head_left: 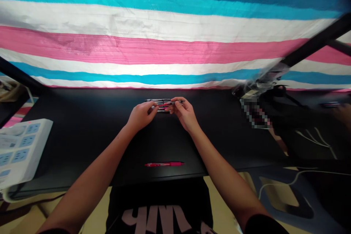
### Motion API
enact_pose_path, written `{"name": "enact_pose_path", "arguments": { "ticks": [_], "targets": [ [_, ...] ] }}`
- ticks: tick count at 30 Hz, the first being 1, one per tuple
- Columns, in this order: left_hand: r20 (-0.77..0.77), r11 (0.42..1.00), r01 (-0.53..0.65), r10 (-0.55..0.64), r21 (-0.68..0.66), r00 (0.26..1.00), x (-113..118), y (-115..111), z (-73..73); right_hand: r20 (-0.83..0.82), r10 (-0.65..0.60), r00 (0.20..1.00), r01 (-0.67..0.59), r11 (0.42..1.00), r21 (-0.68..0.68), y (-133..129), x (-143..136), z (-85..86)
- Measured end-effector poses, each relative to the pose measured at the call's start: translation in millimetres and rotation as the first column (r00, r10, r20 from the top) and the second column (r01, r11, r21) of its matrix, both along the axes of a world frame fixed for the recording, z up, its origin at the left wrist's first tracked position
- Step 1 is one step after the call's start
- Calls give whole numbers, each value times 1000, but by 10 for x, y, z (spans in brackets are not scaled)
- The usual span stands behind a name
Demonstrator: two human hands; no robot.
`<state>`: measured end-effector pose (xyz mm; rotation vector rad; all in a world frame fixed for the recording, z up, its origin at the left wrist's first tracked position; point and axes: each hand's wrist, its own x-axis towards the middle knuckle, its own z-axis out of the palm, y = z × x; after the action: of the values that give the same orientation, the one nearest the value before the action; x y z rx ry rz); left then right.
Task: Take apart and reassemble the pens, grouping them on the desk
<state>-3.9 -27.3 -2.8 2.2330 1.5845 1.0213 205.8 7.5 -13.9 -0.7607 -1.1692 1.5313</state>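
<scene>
Both my hands meet over a small group of pens [158, 100] lying side by side on the black table. My right hand [186, 115] pinches a slim pen with a red part [163, 105] between thumb and fingers. At the left end of that pen, my left hand [141, 115] has its fingertips closed on it. My fingers hide parts of the pens beneath. Nearer to me, a red pen [164, 164] lies crosswise by the front edge of the table.
A white power strip [41, 142] stands at the table's left end. On the right are clear plastic packaging [263, 80] and a dark bag-like item. A striped sheet [164, 51] hangs behind the table. Another person's hand [344, 113] shows at the far right, blurred.
</scene>
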Motion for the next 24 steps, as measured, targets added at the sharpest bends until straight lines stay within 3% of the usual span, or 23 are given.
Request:
{"name": "enact_pose_path", "arguments": {
  "ticks": [6, 14, 24],
  "targets": [
    [41, 999, 33, -34, 38, 999, -1, 2, -36, 93, -10, 996, 7, 999, 36, -13, 5, -10],
    [71, 999, 24, -27, 31, 997, -4, 4, -51, -19, 12, 1000, -13, 996, -91, -33, -2, 38],
    [67, 999, 39, -41, 34, 997, 2, -17, -17, -16, 4, 1000, -6, 994, -110, -23, 5, 40]
  ]
}}
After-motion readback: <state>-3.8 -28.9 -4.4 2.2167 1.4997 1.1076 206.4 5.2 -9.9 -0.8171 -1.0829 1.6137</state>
